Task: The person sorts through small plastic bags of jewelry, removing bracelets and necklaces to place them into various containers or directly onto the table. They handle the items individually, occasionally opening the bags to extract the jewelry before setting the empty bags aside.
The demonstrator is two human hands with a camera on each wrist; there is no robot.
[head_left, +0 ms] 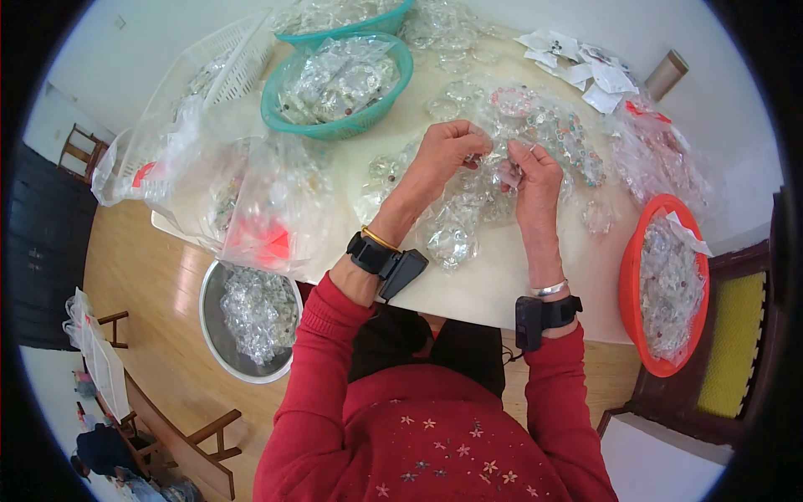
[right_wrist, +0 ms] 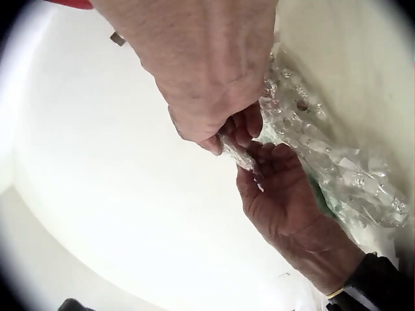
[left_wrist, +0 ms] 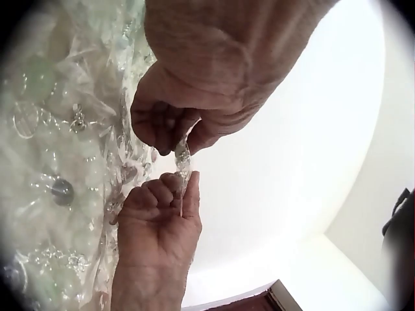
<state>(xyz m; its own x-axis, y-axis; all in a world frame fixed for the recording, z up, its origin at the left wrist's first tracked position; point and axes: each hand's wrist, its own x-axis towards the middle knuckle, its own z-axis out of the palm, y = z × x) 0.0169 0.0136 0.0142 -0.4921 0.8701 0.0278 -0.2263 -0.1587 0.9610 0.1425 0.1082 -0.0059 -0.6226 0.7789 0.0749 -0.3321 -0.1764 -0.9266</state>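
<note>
Over there on the table [head_left: 495, 286], packets [head_left: 452, 238] lie before the person [head_left: 456, 410], bags [head_left: 280, 205] to the left, a colander [head_left: 343, 128] farther back, a basket [head_left: 632, 289] right.

The held packet [left_wrist: 183, 159] is glossy, crinkled clear film, apparently plastic though small in view; the teal basket [head_left: 335, 130] and red basket [head_left: 632, 289] are smooth plastic, the basin [head_left: 212, 318] shiny metal, the sweater [head_left: 318, 376] matt cloth.

Head view bright, fisheye-warped, corners black. Glare flecks plastic packets [head_left: 452, 238] toward near edge of table [head_left: 595, 280]. Wrist views: backdrop [left_wrist: 279, 162] washed white, corners dark.
</note>
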